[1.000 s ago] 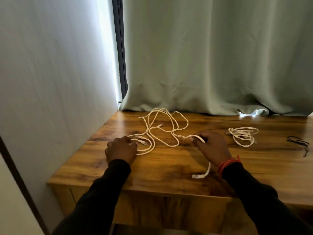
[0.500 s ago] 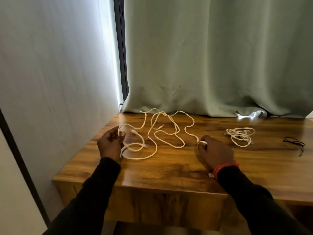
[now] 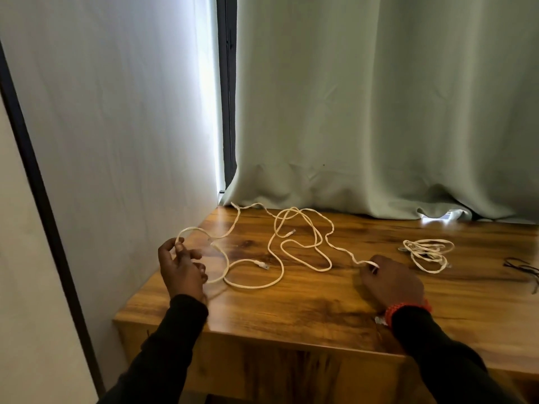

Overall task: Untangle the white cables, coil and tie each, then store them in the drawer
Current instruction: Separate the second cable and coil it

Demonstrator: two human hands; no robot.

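A person in black sleeves works at a glossy wooden table (image 3: 306,313) with a strong dark grain, pushed into the corner of a room. A pale wall (image 3: 110,126) runs along the table's left edge, and a grey-green curtain (image 3: 379,112) hangs behind it, its hem bunched on the back of the tabletop. A dark window frame (image 3: 228,91) shows in the gap between wall and curtain, with daylight spilling through.

The left hand (image 3: 182,268), raised at the table's left edge, pinches a loop of loose white cable (image 3: 297,246) between thumb and fingertips, the other fingers loosely curled. The right hand (image 3: 390,282) rests knuckles-up on the wood, its fingers curled round another stretch of the same cable; a red beaded bracelet (image 3: 404,309) circles that wrist, and a white plug end peeks out just beside it. Between the hands the cable sprawls in wide open loops over the left half of the table, reaching back to the curtain hem, with two connectors lying bare on the wood.

To the right of the right hand sits a coiled white cable (image 3: 428,253), apart from the loose one. Near the right edge lie thin black ties (image 3: 522,266), partly cut off by the frame.
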